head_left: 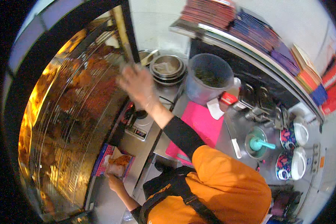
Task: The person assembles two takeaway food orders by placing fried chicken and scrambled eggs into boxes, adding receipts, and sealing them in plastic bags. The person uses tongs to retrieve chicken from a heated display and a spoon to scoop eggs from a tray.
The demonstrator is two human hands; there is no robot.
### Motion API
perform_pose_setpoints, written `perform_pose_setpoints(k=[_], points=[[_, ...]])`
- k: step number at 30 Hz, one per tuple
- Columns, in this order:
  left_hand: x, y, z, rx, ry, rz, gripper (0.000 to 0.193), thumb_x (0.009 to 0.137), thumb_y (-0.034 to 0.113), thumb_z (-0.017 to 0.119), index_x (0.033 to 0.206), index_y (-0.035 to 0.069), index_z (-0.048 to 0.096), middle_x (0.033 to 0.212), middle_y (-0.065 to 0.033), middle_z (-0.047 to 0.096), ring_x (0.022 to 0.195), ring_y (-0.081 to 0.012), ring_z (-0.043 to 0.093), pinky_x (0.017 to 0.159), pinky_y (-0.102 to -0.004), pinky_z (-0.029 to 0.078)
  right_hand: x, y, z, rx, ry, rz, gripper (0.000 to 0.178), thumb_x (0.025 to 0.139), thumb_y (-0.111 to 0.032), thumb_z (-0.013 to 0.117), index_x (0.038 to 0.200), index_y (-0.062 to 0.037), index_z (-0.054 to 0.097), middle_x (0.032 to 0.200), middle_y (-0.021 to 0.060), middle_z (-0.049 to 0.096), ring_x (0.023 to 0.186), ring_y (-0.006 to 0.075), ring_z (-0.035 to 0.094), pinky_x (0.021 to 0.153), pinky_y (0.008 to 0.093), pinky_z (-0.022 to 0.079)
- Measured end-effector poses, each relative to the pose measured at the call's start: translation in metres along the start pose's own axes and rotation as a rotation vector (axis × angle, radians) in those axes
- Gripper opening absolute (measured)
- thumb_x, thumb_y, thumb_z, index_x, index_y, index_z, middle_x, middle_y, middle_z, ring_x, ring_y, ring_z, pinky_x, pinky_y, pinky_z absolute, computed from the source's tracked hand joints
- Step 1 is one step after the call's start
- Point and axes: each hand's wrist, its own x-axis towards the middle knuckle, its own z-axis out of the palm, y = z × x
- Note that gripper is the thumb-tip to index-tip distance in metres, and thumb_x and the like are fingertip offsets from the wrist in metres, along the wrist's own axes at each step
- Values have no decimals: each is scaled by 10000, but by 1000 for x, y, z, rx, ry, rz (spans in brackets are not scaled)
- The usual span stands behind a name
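My left hand (116,184) is closed on the near edge of a patterned blue and red paper box (100,161). Inside it, on white paper, lies a browned piece of food (120,161) that looks like fried chicken. Raised and smeared by motion, my right hand (137,85) has its fingers apart, with nothing visible in them. It seems to wear a thin clear glove. The hand is beside the door frame of a lit glass cabinet (127,33), where browned food (82,78) sits on wire racks.
A small scale (136,132) stands by the cabinet. Beyond are stacked metal bowls (168,67), a tall clear bucket (209,78) and a pink cutting board (198,123). To the right lie a white-handled knife (236,147) and a bowl with a turquoise scoop (259,144). An overhead shelf (250,48) holds stacked folded boxes.
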Motion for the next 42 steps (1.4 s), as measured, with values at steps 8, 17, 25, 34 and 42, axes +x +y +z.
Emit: perform_pose_setpoints(k=[8, 17, 25, 34, 42], points=[[49, -44, 51, 123, -3, 76, 364, 874, 215, 482, 1133, -12, 361, 921, -252, 630, 844, -410, 623, 694, -513, 506, -201, -171, -61, -1478, -29, 980, 276, 872, -257, 473, 1047, -81, 594, 1081, 139, 622, 986, 269, 595, 854, 409, 460], [28, -10, 12, -195, 114, -24, 504, 882, 459, 487, 1175, 52, 435, 1042, -256, 611, 919, -443, 592, 753, -534, 470, -344, -299, -111, -2690, 529, 1026, 264, 788, -151, 519, 975, -29, 660, 894, 180, 670, 764, 274, 657, 683, 415, 512], [-8, 43, -20, -318, 365, 68, 251, 810, 205, 587, 972, 32, 670, 822, -189, 663, 715, -337, 645, 622, -426, 493, -245, -354, -80, -1790, 972, -18, 237, 873, -210, 488, 1021, -60, 595, 738, 91, 637, 583, 206, 621, 524, 318, 491], [-20, 56, -46, -439, 648, 248, 316, 814, 44, 527, 1080, 152, 658, 860, -150, 662, 690, -301, 642, 589, -387, 497, -230, -377, -241, -962, 983, 20, 444, 876, -389, 477, 1256, -163, 430, 1139, 181, 562, 1017, 372, 562, 820, 496, 499], [-9, 43, -43, -594, 316, 485, 202, 850, 73, 553, 1025, 64, 654, 916, -158, 660, 768, -289, 655, 680, -355, 512, -217, -373, -234, -1081, 1107, 33, 471, 863, -199, 478, 1297, -201, 297, 1080, 141, 578, 871, 274, 619, 736, 427, 521]])
